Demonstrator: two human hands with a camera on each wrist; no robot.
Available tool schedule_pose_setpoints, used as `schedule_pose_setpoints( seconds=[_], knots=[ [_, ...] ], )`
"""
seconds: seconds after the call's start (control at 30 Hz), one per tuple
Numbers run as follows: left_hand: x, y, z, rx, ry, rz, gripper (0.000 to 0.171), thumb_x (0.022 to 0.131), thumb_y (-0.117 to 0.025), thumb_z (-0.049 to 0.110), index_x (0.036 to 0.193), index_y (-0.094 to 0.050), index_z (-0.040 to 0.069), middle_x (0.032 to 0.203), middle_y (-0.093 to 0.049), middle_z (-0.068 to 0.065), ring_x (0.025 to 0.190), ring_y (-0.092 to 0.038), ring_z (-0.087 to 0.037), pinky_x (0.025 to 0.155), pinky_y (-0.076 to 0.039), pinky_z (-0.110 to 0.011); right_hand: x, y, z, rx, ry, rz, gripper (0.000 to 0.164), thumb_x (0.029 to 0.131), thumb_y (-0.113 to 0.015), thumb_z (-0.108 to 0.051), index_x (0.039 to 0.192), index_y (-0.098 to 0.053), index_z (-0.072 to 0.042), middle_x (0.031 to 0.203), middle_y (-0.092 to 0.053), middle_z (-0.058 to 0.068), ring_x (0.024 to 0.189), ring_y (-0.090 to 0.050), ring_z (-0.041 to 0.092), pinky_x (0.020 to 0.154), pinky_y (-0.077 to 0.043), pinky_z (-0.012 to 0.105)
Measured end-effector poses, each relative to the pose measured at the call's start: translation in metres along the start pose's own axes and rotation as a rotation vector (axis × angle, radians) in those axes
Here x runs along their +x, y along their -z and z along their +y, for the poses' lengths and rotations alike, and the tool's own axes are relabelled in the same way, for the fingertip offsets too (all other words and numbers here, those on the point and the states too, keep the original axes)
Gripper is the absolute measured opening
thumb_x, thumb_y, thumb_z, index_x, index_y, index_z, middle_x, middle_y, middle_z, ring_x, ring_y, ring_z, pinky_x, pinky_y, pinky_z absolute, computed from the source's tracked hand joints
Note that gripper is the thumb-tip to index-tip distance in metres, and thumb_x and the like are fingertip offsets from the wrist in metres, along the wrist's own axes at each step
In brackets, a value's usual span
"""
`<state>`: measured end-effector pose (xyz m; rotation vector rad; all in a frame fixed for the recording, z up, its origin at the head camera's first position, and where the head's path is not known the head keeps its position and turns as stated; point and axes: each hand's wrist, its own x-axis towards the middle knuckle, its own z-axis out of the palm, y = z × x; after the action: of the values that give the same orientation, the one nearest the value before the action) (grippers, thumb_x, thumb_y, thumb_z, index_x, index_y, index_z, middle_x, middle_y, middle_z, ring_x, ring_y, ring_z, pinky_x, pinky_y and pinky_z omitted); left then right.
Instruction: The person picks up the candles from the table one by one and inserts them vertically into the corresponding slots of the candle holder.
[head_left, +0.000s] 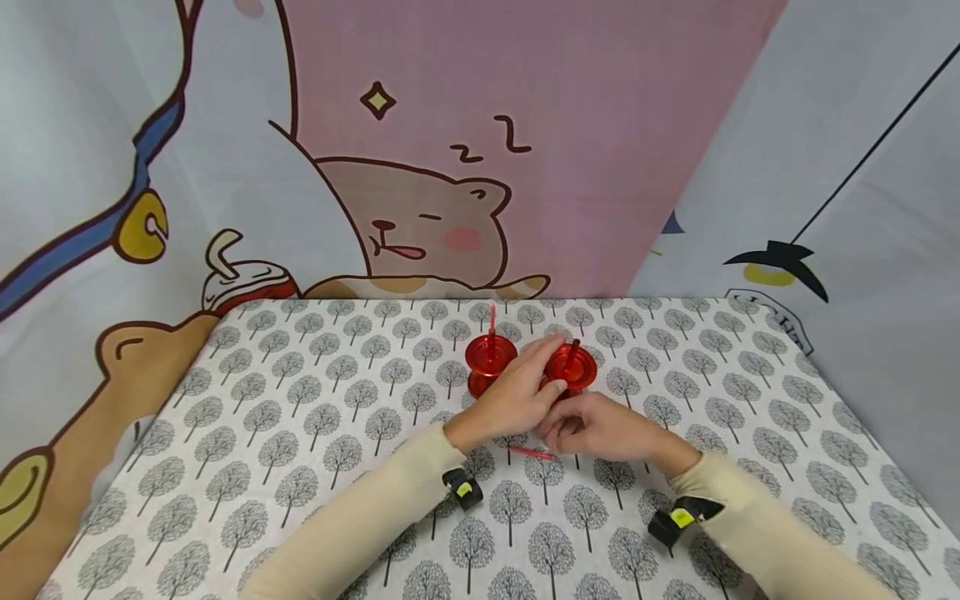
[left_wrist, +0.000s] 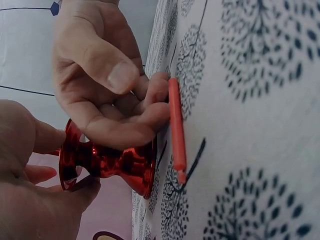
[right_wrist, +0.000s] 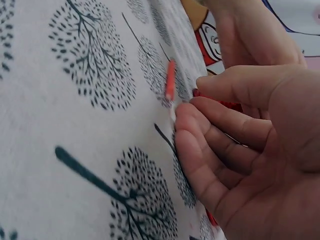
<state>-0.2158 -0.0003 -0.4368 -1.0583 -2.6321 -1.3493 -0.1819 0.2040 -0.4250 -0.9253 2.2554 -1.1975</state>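
My left hand (head_left: pixel 517 383) grips a shiny red candle holder (head_left: pixel 581 367) around its upper dish, thumb on the near side and fingers on the far side. In the left wrist view this candle holder (left_wrist: pixel 107 162) shows a narrow waist and a flared base at the cloth. My right hand (head_left: pixel 600 425) is just in front of its base, fingers loosely bent and thumb apart from them. A thin red candle (left_wrist: pixel 177 130) lies on the cloth close to the right fingertips. In the right wrist view the candle (right_wrist: pixel 170 80) points away from those fingertips.
A second red candle holder (head_left: pixel 480 358) stands left of the gripped one, partly behind the left hand, with a slim red candle (head_left: pixel 492 321) upright in it. White cloth (head_left: pixel 300 500) printed with grey trees covers the table. A cartoon curtain (head_left: pixel 600 125) hangs behind.
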Motion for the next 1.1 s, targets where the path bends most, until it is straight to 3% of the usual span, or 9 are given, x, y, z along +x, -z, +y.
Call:
schedule_pose_setpoints(
  seconds=[0.2, 0.23, 0.43, 0.7, 0.97, 1.1],
  knots=[
    [-0.001, -0.002, -0.002, -0.005, -0.007, 0.004, 0.072, 0.109, -0.068, 0.017, 0.172, -0.034, 0.008, 0.174, -0.038, -0.010, 0.160, -0.036, -0.022, 0.130, -0.032, -0.041, 0.008, -0.011, -0.005, -0.102, 0.025, 0.044, 0.012, 0.088, -0.087, -0.006, 0.099, -0.084, -0.007, 0.088, -0.076, -0.007, 0.074, -0.063, 0.007, 0.067, -0.054, 0.024],
    [-0.003, 0.002, 0.007, -0.012, 0.003, -0.002, 0.072, 0.109, -0.068, 0.016, 0.172, -0.035, 0.006, 0.174, -0.039, -0.011, 0.160, -0.038, -0.024, 0.130, -0.033, -0.042, 0.009, -0.012, -0.005, -0.123, 0.023, 0.053, 0.013, 0.086, -0.090, -0.009, 0.097, -0.084, -0.009, 0.087, -0.075, -0.008, 0.074, -0.062, 0.006, 0.066, -0.054, 0.024],
    [-0.005, 0.005, 0.012, -0.051, 0.022, -0.004, 0.071, 0.109, -0.067, 0.015, 0.172, -0.034, 0.007, 0.172, -0.039, -0.012, 0.157, -0.042, -0.026, 0.129, -0.035, -0.044, 0.014, -0.019, -0.008, -0.186, -0.009, 0.071, 0.020, 0.082, -0.097, -0.012, 0.095, -0.081, -0.014, 0.086, -0.073, -0.011, 0.080, -0.066, 0.006, 0.073, -0.056, 0.027],
    [-0.004, 0.000, 0.002, -0.058, 0.003, 0.013, 0.071, 0.108, -0.068, 0.018, 0.171, -0.036, 0.009, 0.171, -0.041, -0.010, 0.154, -0.045, -0.024, 0.126, -0.039, -0.043, 0.015, -0.021, -0.010, -0.244, -0.006, 0.079, 0.019, 0.082, -0.098, -0.012, 0.090, -0.082, -0.019, 0.082, -0.070, -0.015, 0.079, -0.065, 0.004, 0.073, -0.055, 0.028],
    [-0.004, 0.005, 0.010, -0.060, 0.027, -0.007, 0.070, 0.108, -0.069, 0.015, 0.170, -0.036, 0.005, 0.170, -0.040, -0.015, 0.156, -0.043, -0.027, 0.128, -0.036, -0.044, 0.015, -0.019, -0.012, -0.264, 0.004, 0.065, 0.016, 0.083, -0.095, -0.007, 0.087, -0.084, -0.018, 0.076, -0.069, -0.016, 0.073, -0.061, 0.003, 0.072, -0.052, 0.027],
    [-0.003, 0.000, 0.003, -0.033, 0.007, 0.006, 0.069, 0.109, -0.067, 0.016, 0.170, -0.037, 0.008, 0.169, -0.042, -0.012, 0.154, -0.045, -0.026, 0.127, -0.038, -0.043, 0.015, -0.018, -0.013, -0.280, 0.008, 0.055, 0.016, 0.084, -0.092, -0.005, 0.085, -0.083, -0.018, 0.077, -0.069, -0.017, 0.072, -0.059, 0.002, 0.069, -0.052, 0.026]
  ],
)
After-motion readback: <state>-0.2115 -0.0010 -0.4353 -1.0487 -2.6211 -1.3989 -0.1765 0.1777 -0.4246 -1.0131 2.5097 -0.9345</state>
